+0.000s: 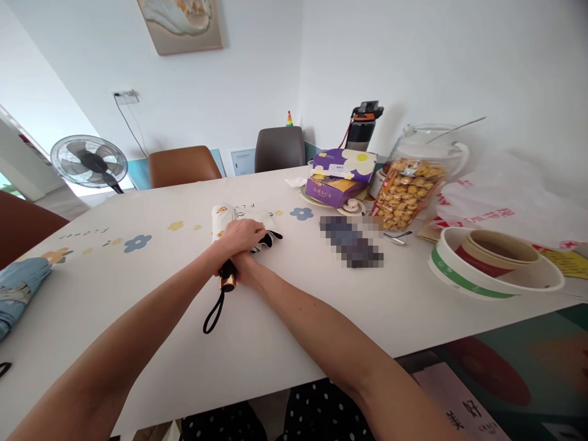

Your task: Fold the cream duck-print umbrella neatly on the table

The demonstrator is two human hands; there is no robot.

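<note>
A folded white umbrella (221, 219) with small yellow prints lies on the white table (285, 318) in front of me. Its black handle with a gold ring (227, 282) points toward me, and a black wrist strap (211, 315) trails from it. My left hand (239, 236) is closed over the middle of the umbrella from above. My right hand (250, 264) reaches in just beneath the left, against the umbrella by its handle. The left hand hides the right hand's fingers.
A blue folded umbrella (18, 288) lies at the table's left edge. To the right are a blurred dark object (351, 242), a purple box (337, 177), a jar of snacks (408, 187), stacked round rims (496, 263) and a plastic bag (505, 196). Chairs (184, 164) and a fan (89, 160) stand beyond.
</note>
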